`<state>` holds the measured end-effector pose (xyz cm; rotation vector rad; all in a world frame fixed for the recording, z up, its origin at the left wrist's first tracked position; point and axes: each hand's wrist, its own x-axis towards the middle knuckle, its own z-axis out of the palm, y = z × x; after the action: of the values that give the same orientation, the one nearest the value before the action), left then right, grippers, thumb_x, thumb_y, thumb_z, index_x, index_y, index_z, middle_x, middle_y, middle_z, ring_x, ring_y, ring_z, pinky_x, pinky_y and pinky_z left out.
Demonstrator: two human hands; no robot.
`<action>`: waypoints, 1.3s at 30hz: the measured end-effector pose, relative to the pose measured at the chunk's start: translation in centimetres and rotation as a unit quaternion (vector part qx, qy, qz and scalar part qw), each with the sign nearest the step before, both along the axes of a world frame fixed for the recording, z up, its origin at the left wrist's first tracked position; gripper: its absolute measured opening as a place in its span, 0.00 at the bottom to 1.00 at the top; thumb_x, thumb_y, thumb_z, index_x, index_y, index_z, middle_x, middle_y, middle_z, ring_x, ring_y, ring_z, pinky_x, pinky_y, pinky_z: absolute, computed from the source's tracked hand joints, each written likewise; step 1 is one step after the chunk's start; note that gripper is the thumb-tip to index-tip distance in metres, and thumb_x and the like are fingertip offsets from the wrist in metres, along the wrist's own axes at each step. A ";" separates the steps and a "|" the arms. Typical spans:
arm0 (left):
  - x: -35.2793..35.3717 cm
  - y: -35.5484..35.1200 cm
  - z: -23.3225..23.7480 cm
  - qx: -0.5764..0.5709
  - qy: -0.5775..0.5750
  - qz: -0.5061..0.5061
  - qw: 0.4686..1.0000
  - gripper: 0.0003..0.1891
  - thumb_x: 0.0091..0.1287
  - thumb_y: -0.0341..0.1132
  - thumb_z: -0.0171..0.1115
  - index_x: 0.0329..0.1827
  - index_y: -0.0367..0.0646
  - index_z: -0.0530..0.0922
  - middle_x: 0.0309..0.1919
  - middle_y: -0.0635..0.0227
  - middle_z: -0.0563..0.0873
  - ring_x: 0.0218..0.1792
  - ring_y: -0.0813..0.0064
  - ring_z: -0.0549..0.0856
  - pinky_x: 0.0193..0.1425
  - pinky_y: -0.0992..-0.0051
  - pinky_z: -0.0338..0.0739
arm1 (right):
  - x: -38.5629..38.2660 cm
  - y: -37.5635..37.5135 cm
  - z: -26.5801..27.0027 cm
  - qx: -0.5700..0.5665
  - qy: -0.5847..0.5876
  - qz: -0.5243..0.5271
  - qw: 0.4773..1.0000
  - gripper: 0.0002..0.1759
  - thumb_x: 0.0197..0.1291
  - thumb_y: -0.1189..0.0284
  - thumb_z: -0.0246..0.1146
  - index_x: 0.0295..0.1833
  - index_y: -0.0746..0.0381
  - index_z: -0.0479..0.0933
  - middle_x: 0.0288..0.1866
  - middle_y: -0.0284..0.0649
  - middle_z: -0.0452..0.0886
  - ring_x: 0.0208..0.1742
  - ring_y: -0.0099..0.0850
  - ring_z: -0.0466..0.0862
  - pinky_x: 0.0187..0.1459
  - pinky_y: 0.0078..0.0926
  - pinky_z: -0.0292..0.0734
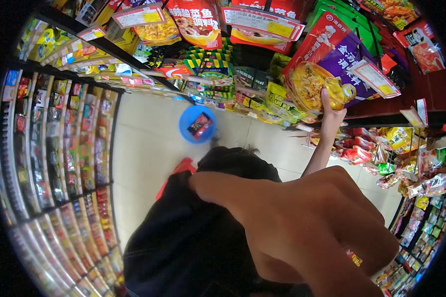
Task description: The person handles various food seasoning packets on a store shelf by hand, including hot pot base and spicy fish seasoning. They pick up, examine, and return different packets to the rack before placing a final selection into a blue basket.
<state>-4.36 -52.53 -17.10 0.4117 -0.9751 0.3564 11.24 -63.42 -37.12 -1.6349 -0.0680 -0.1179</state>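
My right hand (333, 108) reaches up to the upper shelf and grips a large red and purple seasoning packet (322, 52) at its lower edge. The thumb lies on the packet's front over a picture of a yellow dish; the other fingers are mostly hidden. Very close to the lens, my left hand (317, 222) fills the lower right with its fingers bent. Its fingertips run out of the picture, so whether it holds anything does not show. Beside the packet hang green packets (349, 24), and a price tag (374, 76) overlaps its lower right corner.
A blue tub (198, 123) stands on the tiled floor (141, 128) with a dark red packet (200, 125) in it. Stocked shelving (59, 138) lines the left. Hanging bags (396, 143) fill the right side. Further red seasoning packets (198, 24) sit along the upper shelf behind price tags.
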 end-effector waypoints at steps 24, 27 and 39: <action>-1.8 11.1 -11.6 0.264 0.352 0.167 0.883 0.12 0.66 0.26 0.61 0.51 0.37 0.71 0.40 0.63 0.79 0.39 0.75 0.81 0.42 0.77 0.74 | -5.7 -3.0 -0.5 0.083 0.034 -0.008 0.996 0.32 0.59 0.72 0.76 0.66 0.70 0.71 0.58 0.43 0.82 0.56 0.31 0.82 0.62 0.31 0.75; -2.2 11.8 -15.1 0.252 0.428 0.207 0.843 0.11 0.67 0.26 0.62 0.50 0.39 0.72 0.43 0.64 0.77 0.43 0.74 0.81 0.46 0.75 0.75 | -6.1 -3.1 0.0 0.076 0.035 -0.016 0.996 0.32 0.58 0.71 0.77 0.64 0.70 0.73 0.56 0.43 0.83 0.55 0.30 0.83 0.61 0.30 0.75; -4.1 13.5 -20.0 0.262 0.517 0.296 0.759 0.09 0.61 0.15 0.61 0.41 0.37 0.77 0.40 0.66 0.79 0.44 0.75 0.80 0.48 0.78 0.76 | -7.0 -3.4 0.6 0.089 0.047 -0.018 0.995 0.29 0.56 0.71 0.78 0.59 0.70 0.77 0.52 0.43 0.85 0.50 0.28 0.85 0.56 0.27 0.79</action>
<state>-8.49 -38.98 -37.12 1.2848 0.2180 0.3388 4.28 -66.78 -36.49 -1.4609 0.0439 -0.0728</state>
